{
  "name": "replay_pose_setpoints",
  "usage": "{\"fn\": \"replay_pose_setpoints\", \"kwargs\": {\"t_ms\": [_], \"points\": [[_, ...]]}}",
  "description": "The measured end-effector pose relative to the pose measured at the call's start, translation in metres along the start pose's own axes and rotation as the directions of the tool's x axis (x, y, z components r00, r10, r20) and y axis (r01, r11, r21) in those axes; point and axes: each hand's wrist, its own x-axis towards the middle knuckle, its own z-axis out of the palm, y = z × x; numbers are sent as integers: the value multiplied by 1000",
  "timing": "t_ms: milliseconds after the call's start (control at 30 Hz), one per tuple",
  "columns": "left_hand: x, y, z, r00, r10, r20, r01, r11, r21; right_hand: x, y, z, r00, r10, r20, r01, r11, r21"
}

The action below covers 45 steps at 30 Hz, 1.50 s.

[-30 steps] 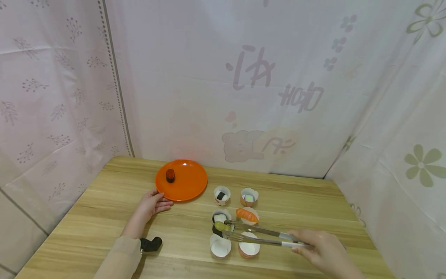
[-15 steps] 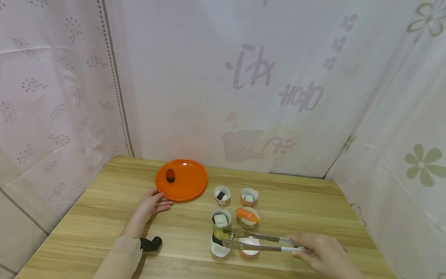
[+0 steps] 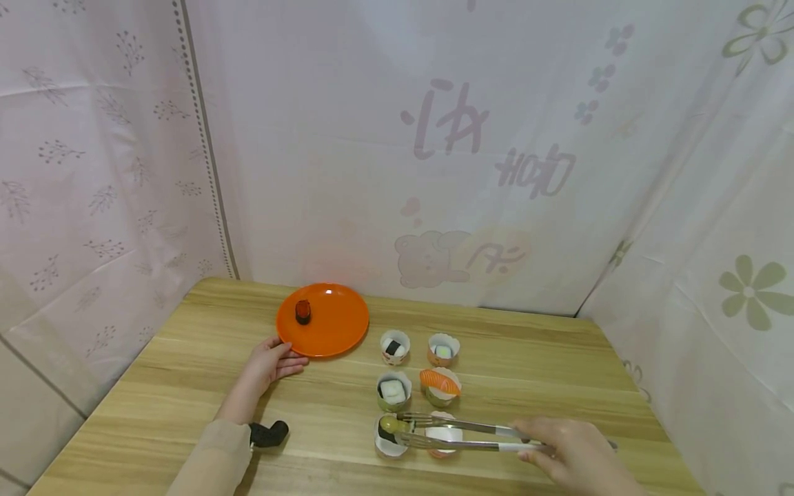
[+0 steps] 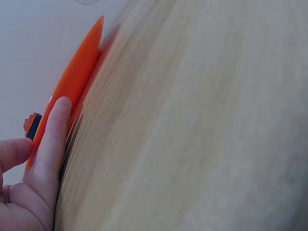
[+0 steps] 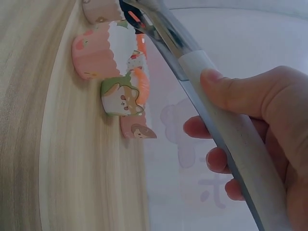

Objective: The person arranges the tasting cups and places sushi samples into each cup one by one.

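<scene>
My right hand (image 3: 573,451) grips metal tongs (image 3: 459,425) by their white-gripped handles. Between the tong tips is a toy sushi piece (image 3: 392,426) with a yellow-green top and black wrap, at the mouth of the front-left paper cup (image 3: 391,449). In the right wrist view, thumb and fingers wrap the tongs (image 5: 211,91), and the cup under the tips is mostly cut off. My left hand (image 3: 273,362) holds the near-left rim of an orange plate (image 3: 338,324); the thumb lies at the rim's upper side and the finger along its underside (image 4: 79,77). A red-topped sushi piece (image 3: 302,311) sits on the plate.
Behind are paper cups holding a black-banded white piece (image 3: 393,348), a green-centred roll (image 3: 443,352), a white piece (image 3: 392,391) and orange salmon sushi (image 3: 440,382). The front-right cup (image 3: 443,435) lies partly behind the tongs. A black wrist mount (image 3: 269,434) juts from the left sleeve.
The tongs and the yellow-green-topped sushi have moved slightly toward the table's near side, from in front of the middle-left cup to the front-left cup. The left hand and plate stay put.
</scene>
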Motion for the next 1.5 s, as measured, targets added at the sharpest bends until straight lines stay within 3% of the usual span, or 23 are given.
{"fn": "replay_pose_setpoints", "kwargs": {"t_ms": [233,667,900,1500], "points": [[4,-1,-1,1000,1,-15,-1,1000,5,2,-2,1,1000,-20,-11,19,999,-40],[4,-2,-3,1000,1,-8,-1,1000,12,0,-3,1,998,50,38,-50,999,-4],[4,-3,-2,1000,-2,-13,2,1000,16,1,-3,1,999,33,24,-32,999,-32],[3,-3,0,1000,1,-21,-1,1000,23,1,-8,-1,996,68,57,-70,997,32]]}}
